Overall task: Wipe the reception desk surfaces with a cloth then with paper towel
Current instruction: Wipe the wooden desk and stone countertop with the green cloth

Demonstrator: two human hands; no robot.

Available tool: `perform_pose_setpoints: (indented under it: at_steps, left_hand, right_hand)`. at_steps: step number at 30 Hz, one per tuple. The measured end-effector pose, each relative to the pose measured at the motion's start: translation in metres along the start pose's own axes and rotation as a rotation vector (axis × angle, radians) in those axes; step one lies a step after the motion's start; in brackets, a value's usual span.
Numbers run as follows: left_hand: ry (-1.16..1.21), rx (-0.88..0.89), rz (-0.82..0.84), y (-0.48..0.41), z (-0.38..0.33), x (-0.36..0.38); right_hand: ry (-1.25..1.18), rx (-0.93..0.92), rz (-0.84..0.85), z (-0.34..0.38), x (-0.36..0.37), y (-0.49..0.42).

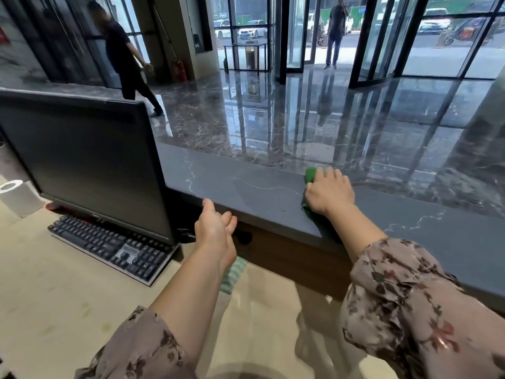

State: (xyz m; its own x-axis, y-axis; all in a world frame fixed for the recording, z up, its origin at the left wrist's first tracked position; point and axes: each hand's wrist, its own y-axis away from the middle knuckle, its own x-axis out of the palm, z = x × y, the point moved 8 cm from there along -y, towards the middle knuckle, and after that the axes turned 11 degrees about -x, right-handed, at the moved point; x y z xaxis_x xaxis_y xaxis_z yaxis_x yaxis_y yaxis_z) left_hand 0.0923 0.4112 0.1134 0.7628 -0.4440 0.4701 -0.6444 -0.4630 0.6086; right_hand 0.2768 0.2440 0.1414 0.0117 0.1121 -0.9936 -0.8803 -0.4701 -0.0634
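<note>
My right hand (329, 192) presses flat on a green cloth (311, 174) on the raised grey marble counter (246, 187) of the reception desk, near its far edge. Most of the cloth is hidden under the hand; a dark strip of it shows at the wrist. My left hand (216, 228) hovers just below the counter's near edge, fingers loosely apart and holding nothing. A folded pale green striped cloth (232, 274) lies on the lower beige desk (68, 283) under my left forearm.
A black monitor (82, 165) and black keyboard (109, 247) stand on the lower desk at left, with a white roll (16, 196) beside them. Beyond the counter lies a glossy marble lobby floor; one person walks at left, another stands by the glass doors.
</note>
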Motion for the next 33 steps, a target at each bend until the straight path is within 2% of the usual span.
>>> perform_pose_setpoints:
  at_steps: [4, 9, 14, 17, 24, 33]
  left_hand:
    - [-0.025, -0.039, 0.061, -0.011, 0.001, -0.001]
    - [-0.052, 0.01, 0.091, -0.031, 0.001, -0.005]
    - [-0.027, 0.027, 0.113, -0.044, 0.0, -0.009]
    - [-0.046, 0.014, 0.132, -0.04, 0.003, -0.011]
    - [0.005, 0.042, 0.045, -0.02, 0.01, -0.006]
    - [0.038, 0.035, 0.001, 0.028, 0.049, 0.029]
  right_hand:
    - [-0.045, -0.168, 0.003, 0.07, 0.005, -0.036]
    - [-0.083, -0.371, 0.07, 0.133, 0.013, -0.064]
    - [-0.095, -0.652, 0.099, 0.192, 0.011, -0.048]
    - [-0.091, -0.753, 0.105, 0.205, 0.013, -0.028]
    - [-0.042, -0.756, 0.079, 0.17, 0.008, 0.022]
    - [-0.025, -0.597, 0.07, 0.053, -0.006, 0.087]
